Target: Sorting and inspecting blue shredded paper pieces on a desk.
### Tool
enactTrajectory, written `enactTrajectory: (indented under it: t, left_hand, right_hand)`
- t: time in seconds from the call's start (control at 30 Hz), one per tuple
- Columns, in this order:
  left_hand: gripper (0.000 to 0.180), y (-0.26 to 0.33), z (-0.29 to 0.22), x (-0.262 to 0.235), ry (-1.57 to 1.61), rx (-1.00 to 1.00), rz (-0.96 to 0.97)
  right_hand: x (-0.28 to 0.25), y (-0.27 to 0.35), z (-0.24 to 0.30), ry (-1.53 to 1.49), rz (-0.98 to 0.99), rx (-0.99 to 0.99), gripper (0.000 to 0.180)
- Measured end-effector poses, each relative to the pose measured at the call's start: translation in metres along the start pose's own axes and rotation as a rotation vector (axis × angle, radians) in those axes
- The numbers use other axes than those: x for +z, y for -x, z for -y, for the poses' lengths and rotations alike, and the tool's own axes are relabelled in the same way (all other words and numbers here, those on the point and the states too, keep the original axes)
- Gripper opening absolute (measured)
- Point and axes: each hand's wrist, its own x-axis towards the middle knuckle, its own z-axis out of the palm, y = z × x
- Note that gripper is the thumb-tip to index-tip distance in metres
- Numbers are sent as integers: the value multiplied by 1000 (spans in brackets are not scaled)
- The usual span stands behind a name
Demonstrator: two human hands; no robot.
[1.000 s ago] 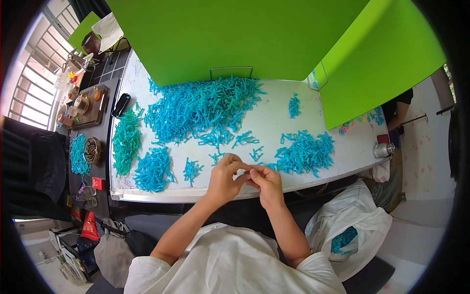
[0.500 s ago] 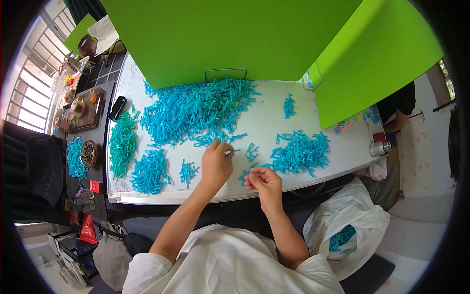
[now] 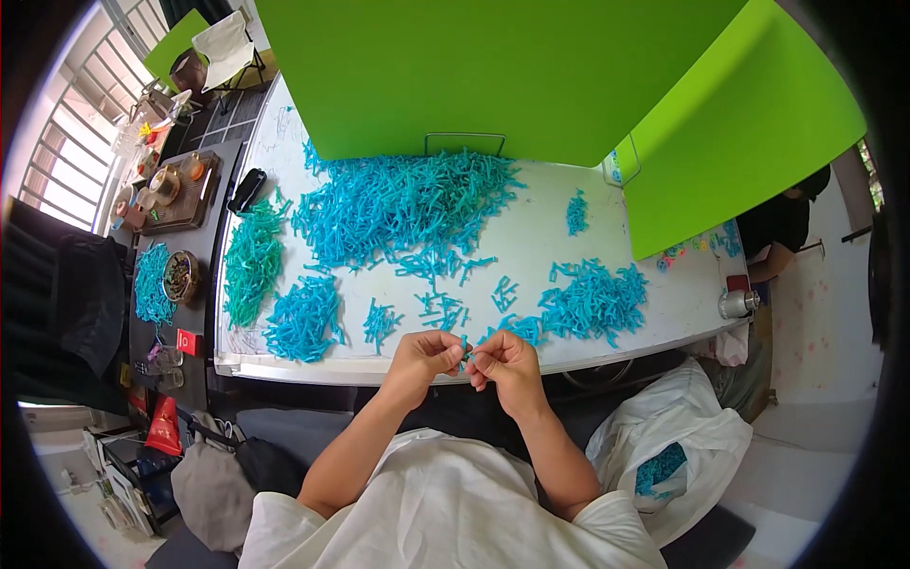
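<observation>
My left hand (image 3: 423,363) and my right hand (image 3: 510,368) meet at the table's near edge, fingertips pinched together. Between them is a small blue plastic piece (image 3: 465,343), which both hands seem to grip; its exact shape is mostly covered by the fingers. Just beyond lie loose blue pieces (image 3: 442,309) and a small blue cluster (image 3: 381,323). A large heap of blue and teal strip-like pieces (image 3: 398,209) spreads along the far side. To the right is a medium blue pile (image 3: 599,302), partly joined by a smaller pile (image 3: 518,328) near my right hand.
Green panels (image 3: 512,85) stand upright at the table's back and right. On the left are a green pile (image 3: 252,266), a blue pile (image 3: 305,321) and a black case (image 3: 247,191). A white sack (image 3: 682,427) holding blue pieces sits at lower right. Another person's arm (image 3: 773,261) shows behind the right panel.
My left hand has come back from the large heap to the near edge and met my right hand, with a blue piece now between their fingertips. The view has shifted slightly.
</observation>
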Motion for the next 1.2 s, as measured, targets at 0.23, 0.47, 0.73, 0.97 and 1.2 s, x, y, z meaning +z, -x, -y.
enactTrajectory:
  t: [0.23,0.47,0.73,0.97,1.2]
  left_hand:
    - [13,1,1,0,14,0,2]
    - [6,7,5,3,-190,46,-44]
    - [6,18,8,10,-249,93,-145]
    - [24,24,6,20,-854,408,-361]
    - [20,10,-4,4,-961,420,-475]
  right_hand:
    - [-1,2,-4,-39,18,8,7]
    - [-6,-1,4,161,54,136,12]
    - [13,8,-8,127,-17,10,11]
    - [-1,18,-18,34,34,201,18]
    - [-27,19,5,1039,-436,-469,12]
